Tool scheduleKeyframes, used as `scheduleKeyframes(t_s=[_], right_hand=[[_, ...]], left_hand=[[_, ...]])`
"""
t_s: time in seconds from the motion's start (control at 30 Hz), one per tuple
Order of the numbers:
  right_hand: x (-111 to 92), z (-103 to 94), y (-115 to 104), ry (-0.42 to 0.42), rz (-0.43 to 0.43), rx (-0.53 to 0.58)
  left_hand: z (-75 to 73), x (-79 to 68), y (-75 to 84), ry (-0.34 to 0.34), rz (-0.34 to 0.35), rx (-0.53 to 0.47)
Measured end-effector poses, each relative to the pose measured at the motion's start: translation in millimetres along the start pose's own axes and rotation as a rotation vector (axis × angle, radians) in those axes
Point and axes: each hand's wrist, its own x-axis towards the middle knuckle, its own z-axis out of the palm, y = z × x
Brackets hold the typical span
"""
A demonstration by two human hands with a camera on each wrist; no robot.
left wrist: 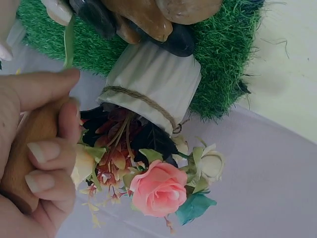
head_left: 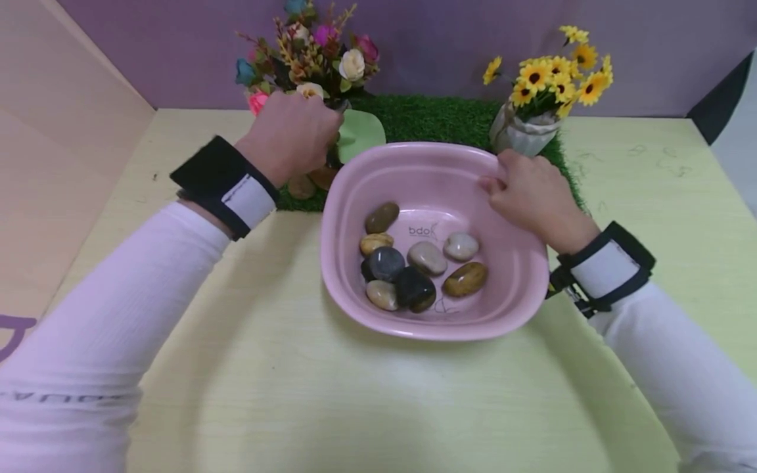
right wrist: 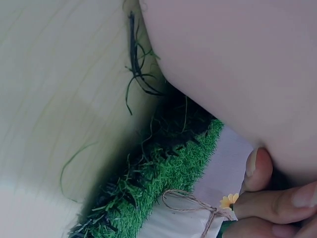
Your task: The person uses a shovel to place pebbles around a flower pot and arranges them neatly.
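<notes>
My left hand grips the brown wooden handle of a spatula, fingers curled round it. The spatula's flat pale green head shows just right of the hand, over the grass mat. With my right hand I hold the upper right rim of a pink basin, thumb on the inside. The basin tilts toward me over the table. Several smooth stones, grey, black, tan and brown, lie in it, mostly at its lower left.
Behind the basin lies a green artificial grass mat. A white pot of mixed flowers stands at its left, with more stones beside it. Yellow flowers in a white pot stand at the right, before the purple wall.
</notes>
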Motion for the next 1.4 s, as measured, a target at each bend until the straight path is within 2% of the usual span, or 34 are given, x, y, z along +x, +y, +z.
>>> scheduleKeyframes(t_s=[0.2,0.43,0.53,0.63,0.73,0.83,1.03,1.1,1.17,1.4], right_hand=[[-0.4,0.4,0.2,0.002,-0.001,0.002],[0.5,0.5,0.6,-0.004,0.011,-0.017],[0.6,0.7,0.8,-0.004,0.01,-0.017],[0.2,0.7,0.8,-0.004,0.014,-0.019],[0.0,0.6,0.9,-0.004,0.016,-0.02],[0.2,0.6,1.1,-0.005,0.017,-0.018],[0.6,0.3,0.4,-0.008,0.019,-0.019],[0.5,0.4,0.1,-0.009,0.02,-0.018],[0.3,0.6,0.0,-0.007,0.02,-0.015],[0.2,1.1,0.7,0.002,0.013,-0.014]], left_hand=[[0.1,-3.2,4.2,0.131,0.026,0.068],[-1.6,-4.5,9.6,0.238,0.081,0.112],[0.9,-4.3,10.5,0.319,0.128,0.14],[3.8,-3.8,11.1,0.428,0.155,0.157],[5.2,-3.6,11.2,0.505,0.145,0.122],[6.1,-5.1,10.7,0.542,0.149,0.067],[13.7,-10.6,4.1,0.632,0.25,-0.002],[16.2,-11.9,1.8,0.631,0.275,-0.027],[17.3,-12.8,-0.4,0.59,0.294,-0.044],[14.2,-14.5,-6.4,0.355,0.354,-0.135]])
